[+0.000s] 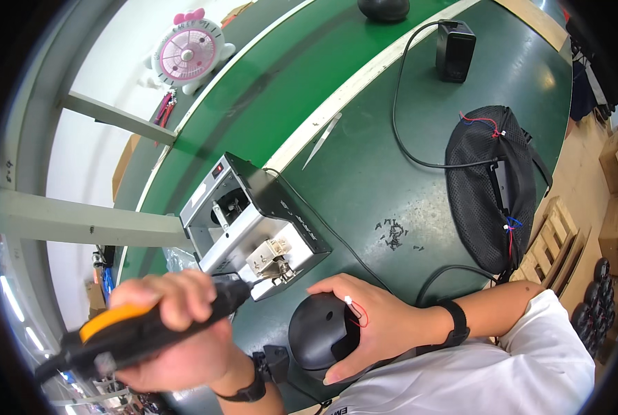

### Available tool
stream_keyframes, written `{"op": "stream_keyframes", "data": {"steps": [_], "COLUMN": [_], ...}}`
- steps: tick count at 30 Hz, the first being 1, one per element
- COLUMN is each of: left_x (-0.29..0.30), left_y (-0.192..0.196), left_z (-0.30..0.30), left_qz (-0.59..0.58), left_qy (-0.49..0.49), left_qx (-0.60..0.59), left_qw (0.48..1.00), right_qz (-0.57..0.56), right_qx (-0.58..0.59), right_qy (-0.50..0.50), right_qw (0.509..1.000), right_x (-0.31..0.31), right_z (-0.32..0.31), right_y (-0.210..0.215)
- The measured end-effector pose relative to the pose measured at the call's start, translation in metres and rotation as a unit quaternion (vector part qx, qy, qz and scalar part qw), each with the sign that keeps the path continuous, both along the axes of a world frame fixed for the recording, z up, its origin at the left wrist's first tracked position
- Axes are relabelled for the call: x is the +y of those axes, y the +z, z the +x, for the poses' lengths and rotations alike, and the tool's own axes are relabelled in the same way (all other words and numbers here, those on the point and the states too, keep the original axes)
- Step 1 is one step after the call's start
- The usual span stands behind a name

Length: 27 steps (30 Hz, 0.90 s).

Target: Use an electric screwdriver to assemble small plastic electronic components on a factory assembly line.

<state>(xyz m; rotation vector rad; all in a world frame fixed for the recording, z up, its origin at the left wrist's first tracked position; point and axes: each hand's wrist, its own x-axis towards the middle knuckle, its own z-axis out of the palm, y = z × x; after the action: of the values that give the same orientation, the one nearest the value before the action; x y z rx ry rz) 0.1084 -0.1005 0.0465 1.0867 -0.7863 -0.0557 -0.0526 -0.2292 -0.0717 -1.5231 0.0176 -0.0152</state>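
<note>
My left hand [195, 349] is wrapped round a black and orange electric screwdriver [139, 339]. Its tip points at the front outlet of a silver and black screw feeder [236, 235]; whether it touches the outlet I cannot tell. My right hand [392, 319] grips a smooth, rounded black plastic housing [316, 330] near the table's front edge. A thin red wire with a white connector [349, 301] sticks out between the housing and that hand. Right of the feeder, several small dark screws [394, 234] lie loose on the green tabletop [364, 187].
At the right lies a black mesh pouch [489, 194] with red and blue wires. A cable links it to a black box [455, 52] farther back. A pink and white fan [188, 55] stands at the far left, beyond a metal crossbar [94, 218]. Another dark round part [383, 7] sits at the top.
</note>
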Motion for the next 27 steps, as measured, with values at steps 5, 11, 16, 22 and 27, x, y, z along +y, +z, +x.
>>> {"op": "stream_keyframes", "data": {"steps": [5,11,16,22,27], "left_x": [-0.007,-0.001,0.016,0.015,0.015], "left_y": [-0.031,0.005,0.031,0.020,0.027], "left_z": [0.015,-0.007,-0.042,-0.046,-0.054], "left_qz": [0.018,0.022,-0.018,0.043,0.052], "left_qy": [-0.036,-0.073,-0.155,-0.195,-0.193], "left_qx": [0.092,0.062,0.050,-0.019,-0.020], "left_qw": [0.995,0.995,0.986,0.980,0.980], "right_qz": [-0.002,0.012,-0.021,-0.016,-0.059], "right_qx": [-0.005,-0.010,-0.036,-0.027,-0.047], "right_qy": [-0.016,-0.016,-0.029,-0.027,-0.035], "right_qw": [1.000,1.000,0.999,0.999,0.997], "right_x": [0.000,0.000,0.002,0.005,0.006], "right_z": [-0.001,-0.001,0.000,-0.001,-0.001], "right_y": [0.000,-0.002,-0.003,-0.002,0.002]}}
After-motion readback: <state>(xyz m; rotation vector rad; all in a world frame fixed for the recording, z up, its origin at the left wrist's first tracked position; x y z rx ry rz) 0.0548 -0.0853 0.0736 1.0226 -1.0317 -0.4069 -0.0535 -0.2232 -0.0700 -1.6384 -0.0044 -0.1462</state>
